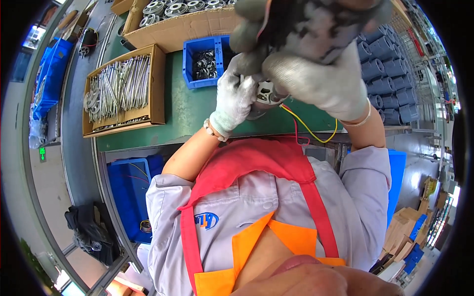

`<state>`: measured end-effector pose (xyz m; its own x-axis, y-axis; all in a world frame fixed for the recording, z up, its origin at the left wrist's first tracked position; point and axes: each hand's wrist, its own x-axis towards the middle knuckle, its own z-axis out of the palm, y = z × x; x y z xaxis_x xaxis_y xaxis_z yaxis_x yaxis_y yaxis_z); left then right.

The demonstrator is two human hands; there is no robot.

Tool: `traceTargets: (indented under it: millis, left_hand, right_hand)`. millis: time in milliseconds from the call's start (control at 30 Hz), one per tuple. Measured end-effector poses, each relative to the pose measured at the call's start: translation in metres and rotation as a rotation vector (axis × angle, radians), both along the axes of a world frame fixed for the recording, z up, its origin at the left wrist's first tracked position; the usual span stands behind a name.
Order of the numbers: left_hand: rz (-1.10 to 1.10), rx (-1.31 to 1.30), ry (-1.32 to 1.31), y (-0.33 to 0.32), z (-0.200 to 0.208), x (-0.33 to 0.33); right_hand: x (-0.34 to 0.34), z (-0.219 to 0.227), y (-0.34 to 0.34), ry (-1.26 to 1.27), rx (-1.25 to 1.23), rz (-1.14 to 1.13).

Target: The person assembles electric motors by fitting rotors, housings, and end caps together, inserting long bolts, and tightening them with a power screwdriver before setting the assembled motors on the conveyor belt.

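Observation:
My left hand (233,96), in a white glove, is closed round the side of a small motor (265,94). The motor stands on the green bench and has a silver end cap with openings. Yellow and red wires (316,135) trail from it toward the bench's front edge. Above it, my gloved right hand (321,86) is wrapped round a bulky dark, mottled thing (321,32). This thing is close and blurred, so its kind does not show. Grey, dirty glove fingertips curl round its left side. Its lower end, near the motor, is partly hidden by my hands.
To the left lies a cardboard box (159,89) of long metal rods. A blue bin (186,66) of small dark parts stands behind my left hand. Farther back is a carton (182,37) of round metal parts. Grey tubes (387,81) are stacked at the right.

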<state>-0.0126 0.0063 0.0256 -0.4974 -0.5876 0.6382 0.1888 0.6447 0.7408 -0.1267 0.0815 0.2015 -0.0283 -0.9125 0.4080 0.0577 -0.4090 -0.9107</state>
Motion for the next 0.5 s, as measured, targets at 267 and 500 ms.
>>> traceTargets:
  millis: [267,500]
  left_hand:
    - [-0.122,0.462,0.057,0.011,0.017,0.001]
    - [-0.048,0.278,-0.035,0.008,0.019,0.006]
  right_hand:
    - [0.007,-0.024,0.013,0.202,-0.046,-0.195]
    - [-0.008,0.004,-0.008,0.297,-0.014,-0.187]
